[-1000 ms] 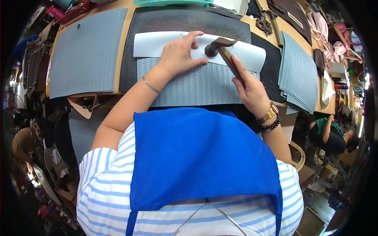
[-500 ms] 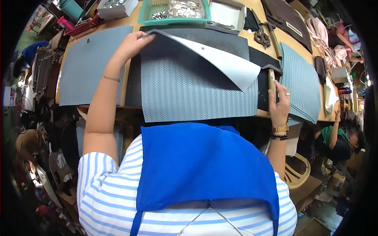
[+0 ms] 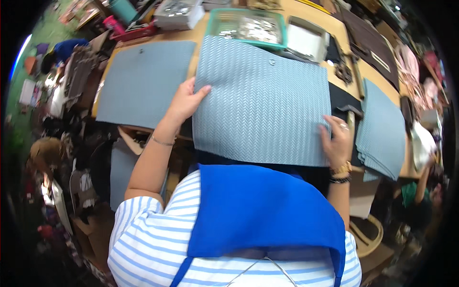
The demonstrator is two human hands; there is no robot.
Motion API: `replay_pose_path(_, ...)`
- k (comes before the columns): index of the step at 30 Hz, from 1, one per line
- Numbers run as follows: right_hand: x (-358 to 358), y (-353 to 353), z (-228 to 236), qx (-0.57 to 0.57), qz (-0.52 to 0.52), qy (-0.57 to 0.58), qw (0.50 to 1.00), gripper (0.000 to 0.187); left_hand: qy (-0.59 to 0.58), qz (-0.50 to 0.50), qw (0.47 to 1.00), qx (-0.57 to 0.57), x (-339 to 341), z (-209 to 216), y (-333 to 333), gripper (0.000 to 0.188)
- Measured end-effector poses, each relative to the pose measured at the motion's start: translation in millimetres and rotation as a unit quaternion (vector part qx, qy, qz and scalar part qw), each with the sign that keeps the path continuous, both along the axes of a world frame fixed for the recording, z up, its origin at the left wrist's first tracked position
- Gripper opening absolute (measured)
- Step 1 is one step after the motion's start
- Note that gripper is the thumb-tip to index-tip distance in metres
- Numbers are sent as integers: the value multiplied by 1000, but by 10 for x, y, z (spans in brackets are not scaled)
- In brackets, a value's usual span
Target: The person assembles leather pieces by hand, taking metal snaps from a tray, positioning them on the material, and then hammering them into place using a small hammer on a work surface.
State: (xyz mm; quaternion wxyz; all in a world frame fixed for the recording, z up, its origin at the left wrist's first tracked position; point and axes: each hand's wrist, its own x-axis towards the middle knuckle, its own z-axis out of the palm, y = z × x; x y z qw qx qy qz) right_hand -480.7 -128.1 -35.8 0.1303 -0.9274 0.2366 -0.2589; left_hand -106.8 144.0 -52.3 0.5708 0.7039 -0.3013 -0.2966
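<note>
A blue-grey sheet with a woven herringbone texture [image 3: 263, 110] lies in front of me, with a small round metal fitting [image 3: 272, 62] near its far edge. My left hand [image 3: 189, 100] grips its left edge, thumb on top and the other fingers partly hidden. At the right edge, my right hand [image 3: 338, 138] touches the sheet with thumb and fingers apart. A hammer [image 3: 351, 125] lies just beyond the right hand, its handle partly hidden by the fingers.
A similar sheet with a fitting [image 3: 143, 83] lies at left; a stack of textured sheets [image 3: 382, 126] at right. Along the back stand a green basket [image 3: 285, 36] of small parts and an open white box [image 3: 306, 40]. Other people work at both sides.
The sheet's lifted far corner has come down, so its textured face shows. My left hand moved from the far corner to the left edge. My right hand left the hammer for the right edge.
</note>
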Motion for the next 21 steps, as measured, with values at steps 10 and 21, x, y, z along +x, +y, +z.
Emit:
replay_pose_path(10, -1816, -2044, -574, -122, -255, 146, 948, 53, -456, 321, 772, 306, 2558, 747, 1557, 86)
replay_pose_path(21, -1996, -2102, -781, 15, -335, 190, 923, 63, -305, 185, 781, 513, 2028, -174, 1957, 115)
